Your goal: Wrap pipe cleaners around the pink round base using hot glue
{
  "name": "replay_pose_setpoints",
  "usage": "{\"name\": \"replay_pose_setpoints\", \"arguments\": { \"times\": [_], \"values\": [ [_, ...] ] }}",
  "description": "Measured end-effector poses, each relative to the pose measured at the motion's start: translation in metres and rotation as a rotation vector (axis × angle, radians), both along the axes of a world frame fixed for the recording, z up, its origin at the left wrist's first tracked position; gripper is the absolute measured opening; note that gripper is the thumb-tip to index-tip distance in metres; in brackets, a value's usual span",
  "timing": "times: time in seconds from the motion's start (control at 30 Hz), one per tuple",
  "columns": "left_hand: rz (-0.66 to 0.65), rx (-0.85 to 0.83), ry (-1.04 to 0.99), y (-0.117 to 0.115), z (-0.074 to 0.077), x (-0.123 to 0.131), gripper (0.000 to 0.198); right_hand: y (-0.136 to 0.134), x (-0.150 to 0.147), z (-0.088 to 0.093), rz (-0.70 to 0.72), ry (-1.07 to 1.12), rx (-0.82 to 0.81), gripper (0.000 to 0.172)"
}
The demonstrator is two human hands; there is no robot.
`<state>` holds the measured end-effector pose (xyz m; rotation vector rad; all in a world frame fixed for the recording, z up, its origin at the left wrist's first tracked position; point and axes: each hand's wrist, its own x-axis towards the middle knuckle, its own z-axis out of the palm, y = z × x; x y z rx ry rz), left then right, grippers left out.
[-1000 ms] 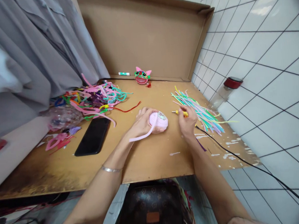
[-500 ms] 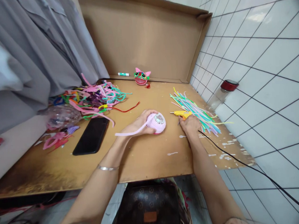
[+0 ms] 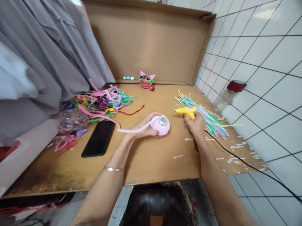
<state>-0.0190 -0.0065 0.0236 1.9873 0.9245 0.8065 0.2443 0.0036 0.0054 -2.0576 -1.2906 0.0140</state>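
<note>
My left hand (image 3: 149, 124) is closed around a ball wound with lilac pipe cleaner (image 3: 164, 128). A clear, shiny patch (image 3: 163, 121) shows uncovered on its top. One loose lilac tail (image 3: 134, 130) runs from the ball leftward over my wrist. In my right hand (image 3: 196, 124) is a yellow hot glue gun (image 3: 186, 111), gripped by its handle, the nozzle pointing left toward the ball. Nozzle and ball are apart. A black cord (image 3: 234, 157) trails from the gun to the lower right. Behind my right hand lies a bundle of pastel pipe cleaners (image 3: 209, 118).
A black phone (image 3: 98, 138) lies left of my left arm, near a tangled pile of coloured pipe cleaners (image 3: 104, 100). At the back stand a finished-looking animal head (image 3: 145, 80) and a glue stick (image 3: 128, 78). A red-lidded jar (image 3: 227, 97) is by the tiled wall.
The glue gun has come up off the tabletop beside the pipe cleaners in my right hand. My left hand still holds the ball. The whole view has shifted slightly.
</note>
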Motion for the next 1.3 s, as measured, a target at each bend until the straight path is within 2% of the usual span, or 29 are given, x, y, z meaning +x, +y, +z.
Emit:
{"name": "replay_pose_setpoints", "arguments": {
  "times": [0.13, 0.23, 0.4, 0.5, 0.7, 1.3],
  "values": [
    [0.003, -0.037, -0.032, 0.003, -0.003, -0.001, 0.072, -0.002, -0.005, 0.005, 0.279, 0.071, 0.274, 0.025],
    [-0.014, -0.058, -0.057, 0.005, -0.005, -0.001, 0.073, -0.009, -0.012, 0.008, 0.458, 0.041, 0.404, 0.022],
    [-0.034, -0.075, -0.091, 0.007, -0.007, 0.000, 0.073, -0.014, -0.020, 0.007, 0.557, -0.050, 0.547, 0.018],
    [-0.045, -0.077, -0.072, 0.006, -0.006, -0.001, 0.074, -0.014, -0.023, 0.005, 0.584, -0.107, 0.627, 0.015],
    [-0.061, -0.057, -0.065, 0.008, -0.008, -0.003, 0.071, -0.014, -0.026, 0.001, 0.566, -0.161, 0.673, 0.017],
    [-0.043, -0.193, -0.191, 0.006, -0.007, 0.004, 0.074, -0.015, -0.032, -0.005, 0.494, -0.217, 0.710, 0.019]
  ]
}}
